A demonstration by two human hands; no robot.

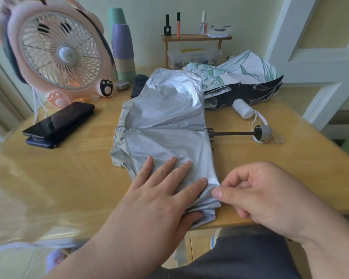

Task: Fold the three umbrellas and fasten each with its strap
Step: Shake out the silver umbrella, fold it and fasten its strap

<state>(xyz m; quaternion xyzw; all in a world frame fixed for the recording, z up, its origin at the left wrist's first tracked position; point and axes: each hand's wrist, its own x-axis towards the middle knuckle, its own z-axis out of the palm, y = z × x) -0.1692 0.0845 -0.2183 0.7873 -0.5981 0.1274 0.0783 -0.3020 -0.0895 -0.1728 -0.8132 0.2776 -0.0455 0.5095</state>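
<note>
Silver umbrella (165, 117): we're mid-fold, unstrapped.
Left hand (159, 190): flat, pressing cloth.
Right hand (256, 194): pinching its edge.
Flowered umbrella (240, 77): unfolded.

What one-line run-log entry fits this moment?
step: folding silver umbrella | left hand: pressing it flat | right hand: pinching its edge | floral umbrella: unfolded

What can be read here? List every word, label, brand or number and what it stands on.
No text can be read in this view.
The white packet on the small shelf: a dark printed band, too blurred to read.
The clear box under the shelf: a yellow strip, no legible writing.
The silver umbrella, floral umbrella, phone and fan: no lettering shows.
</note>
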